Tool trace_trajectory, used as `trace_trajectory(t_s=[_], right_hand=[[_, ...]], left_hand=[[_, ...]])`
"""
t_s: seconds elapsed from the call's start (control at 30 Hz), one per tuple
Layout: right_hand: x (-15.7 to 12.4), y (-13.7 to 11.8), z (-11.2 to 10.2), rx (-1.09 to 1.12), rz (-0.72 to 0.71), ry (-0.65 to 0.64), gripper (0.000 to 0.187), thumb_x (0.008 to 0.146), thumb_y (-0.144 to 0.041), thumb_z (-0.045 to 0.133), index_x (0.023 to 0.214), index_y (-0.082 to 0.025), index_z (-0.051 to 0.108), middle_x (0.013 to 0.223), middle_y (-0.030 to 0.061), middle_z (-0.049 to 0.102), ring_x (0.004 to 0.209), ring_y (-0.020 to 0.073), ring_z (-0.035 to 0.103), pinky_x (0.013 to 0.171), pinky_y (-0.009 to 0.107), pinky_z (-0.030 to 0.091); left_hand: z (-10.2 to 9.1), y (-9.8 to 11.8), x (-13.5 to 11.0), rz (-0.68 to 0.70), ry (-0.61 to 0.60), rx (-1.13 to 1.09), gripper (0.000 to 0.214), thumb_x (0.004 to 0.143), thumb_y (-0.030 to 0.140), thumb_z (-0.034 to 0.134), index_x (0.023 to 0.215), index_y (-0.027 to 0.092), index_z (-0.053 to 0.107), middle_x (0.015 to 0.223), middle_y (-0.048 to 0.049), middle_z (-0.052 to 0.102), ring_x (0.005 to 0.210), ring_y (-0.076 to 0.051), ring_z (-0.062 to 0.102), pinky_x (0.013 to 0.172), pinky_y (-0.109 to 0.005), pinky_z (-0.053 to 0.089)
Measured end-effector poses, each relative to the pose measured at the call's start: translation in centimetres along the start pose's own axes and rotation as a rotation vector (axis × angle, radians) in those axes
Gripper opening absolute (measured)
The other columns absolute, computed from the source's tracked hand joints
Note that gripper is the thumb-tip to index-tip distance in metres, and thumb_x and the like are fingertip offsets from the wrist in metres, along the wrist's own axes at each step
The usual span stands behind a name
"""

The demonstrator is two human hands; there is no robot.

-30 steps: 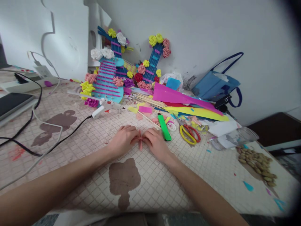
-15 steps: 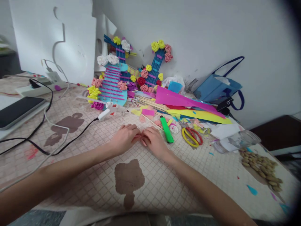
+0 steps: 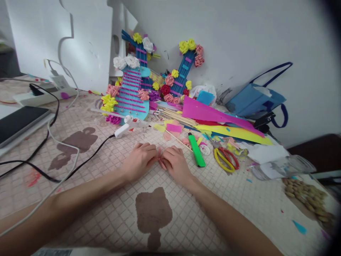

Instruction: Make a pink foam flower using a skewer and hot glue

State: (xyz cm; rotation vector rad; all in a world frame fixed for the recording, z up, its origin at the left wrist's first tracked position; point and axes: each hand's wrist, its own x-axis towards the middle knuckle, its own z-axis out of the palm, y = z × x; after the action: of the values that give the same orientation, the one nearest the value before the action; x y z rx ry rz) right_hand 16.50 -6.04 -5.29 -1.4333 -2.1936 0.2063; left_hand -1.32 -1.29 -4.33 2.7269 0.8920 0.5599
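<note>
On open mat (image 3: 106,206), hands (image 3: 138,163) pinch strip (image 3: 160,159)

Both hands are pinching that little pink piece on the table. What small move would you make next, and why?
Probably a small fold or twist of the pink strip: the left hand and right hand meet fingertip to fingertip around it, and the glue gun lies untouched behind.

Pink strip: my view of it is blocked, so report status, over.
Left hand and right hand pinch pink strip between them. Green marker beside right hand, apart.
</note>
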Motion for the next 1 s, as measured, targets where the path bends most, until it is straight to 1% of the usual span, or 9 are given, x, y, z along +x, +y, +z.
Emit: trace_trajectory(t_s=[0.17, 0.33, 0.43, 0.5, 0.53, 0.63, 0.8, 0.87, 1.0], right_hand=[[0.0, -0.3, 0.0, 0.063, 0.068, -0.007, 0.021, 0.092, -0.016, 0.051, 0.071, -0.020, 0.055, 0.081, 0.0019, 0.060, 0.084, 0.0182, 0.051, 0.078, 0.033, 0.035], [-0.5, 0.0, 0.0, 0.189, 0.051, 0.003, 0.014, 0.090, -0.015, 0.054, 0.078, -0.020, 0.058, 0.082, 0.0021, 0.061, 0.083, 0.0179, 0.052, 0.077, 0.032, 0.040], [-0.7, 0.1, -0.4, 0.195, 0.008, -0.002, 0.014, 0.089, -0.014, 0.055, 0.077, -0.020, 0.059, 0.082, 0.0021, 0.061, 0.084, 0.0177, 0.053, 0.078, 0.032, 0.041], [-0.6, 0.5, -0.9, 0.199, -0.009, 0.004, 0.005, 0.088, -0.017, 0.057, 0.087, -0.021, 0.061, 0.090, 0.0030, 0.063, 0.090, 0.0181, 0.054, 0.081, 0.032, 0.043], [-0.5, 0.9, -1.1, 0.183, 0.001, 0.027, 0.006, 0.088, -0.019, 0.057, 0.093, -0.021, 0.061, 0.094, 0.0036, 0.063, 0.092, 0.0185, 0.055, 0.083, 0.032, 0.043], [0.1, 2.7, -2.0, -0.005, 0.093, 0.122, 0.010, 0.089, -0.019, 0.054, 0.096, -0.020, 0.060, 0.097, 0.0057, 0.062, 0.096, 0.0213, 0.054, 0.085, 0.035, 0.043], [2.7, 5.5, -2.4, -0.468, 0.191, 0.074, 0.014, 0.086, -0.016, 0.053, 0.096, -0.018, 0.062, 0.103, 0.0105, 0.059, 0.103, 0.0270, 0.049, 0.087, 0.039, 0.042], [3.8, 5.9, -2.2, -0.552, 0.224, 0.048, 0.015, 0.085, -0.017, 0.053, 0.096, -0.016, 0.063, 0.105, 0.0130, 0.059, 0.104, 0.0286, 0.049, 0.085, 0.039, 0.043], [5.1, 6.0, -1.7, -0.577, 0.265, 0.028, 0.016, 0.086, -0.014, 0.049, 0.093, -0.013, 0.064, 0.098, 0.0162, 0.063, 0.099, 0.0292, 0.051, 0.079, 0.039, 0.043]], left_hand=[[-0.2, 0.0, -0.2, -0.053, -0.016, -0.018, 0.018, 0.093, 0.020, 0.049, 0.079, 0.016, 0.059, 0.084, -0.0026, 0.062, 0.083, -0.019, 0.054, 0.076, -0.033, 0.036], [0.1, -0.6, -0.7, -0.100, -0.049, -0.101, 0.005, 0.086, 0.020, 0.061, 0.083, 0.018, 0.063, 0.086, -0.0026, 0.064, 0.086, -0.019, 0.056, 0.076, -0.032, 0.038], [0.2, -0.8, -0.9, -0.090, -0.019, -0.167, 0.010, 0.086, 0.018, 0.059, 0.077, 0.017, 0.062, 0.081, -0.0023, 0.064, 0.083, -0.018, 0.056, 0.073, -0.029, 0.039], [0.2, -1.0, -0.9, -0.072, 0.014, -0.199, 0.017, 0.087, 0.017, 0.056, 0.071, 0.017, 0.060, 0.077, -0.0022, 0.063, 0.080, -0.016, 0.056, 0.072, -0.028, 0.039], [0.2, -1.0, -0.8, -0.063, 0.028, -0.206, 0.018, 0.088, 0.017, 0.056, 0.070, 0.016, 0.059, 0.077, -0.0024, 0.063, 0.080, -0.016, 0.056, 0.072, -0.028, 0.040], [0.2, -1.2, -0.7, -0.046, 0.051, -0.211, 0.017, 0.088, 0.017, 0.055, 0.071, 0.016, 0.059, 0.078, -0.0026, 0.063, 0.079, -0.016, 0.055, 0.073, -0.028, 0.040], [0.2, -1.1, -0.8, -0.046, 0.027, -0.225, 0.017, 0.088, 0.017, 0.054, 0.072, 0.017, 0.061, 0.078, -0.0021, 0.062, 0.077, -0.015, 0.054, 0.071, -0.027, 0.039], [0.1, -0.9, -0.8, -0.039, 0.013, -0.223, 0.018, 0.088, 0.017, 0.055, 0.071, 0.016, 0.060, 0.078, -0.0021, 0.062, 0.077, -0.015, 0.054, 0.072, -0.027, 0.039], [0.0, -0.5, -1.0, -0.037, 0.008, -0.239, 0.014, 0.088, 0.018, 0.055, 0.076, 0.017, 0.062, 0.081, -0.0022, 0.063, 0.080, -0.016, 0.055, 0.074, -0.028, 0.039]])
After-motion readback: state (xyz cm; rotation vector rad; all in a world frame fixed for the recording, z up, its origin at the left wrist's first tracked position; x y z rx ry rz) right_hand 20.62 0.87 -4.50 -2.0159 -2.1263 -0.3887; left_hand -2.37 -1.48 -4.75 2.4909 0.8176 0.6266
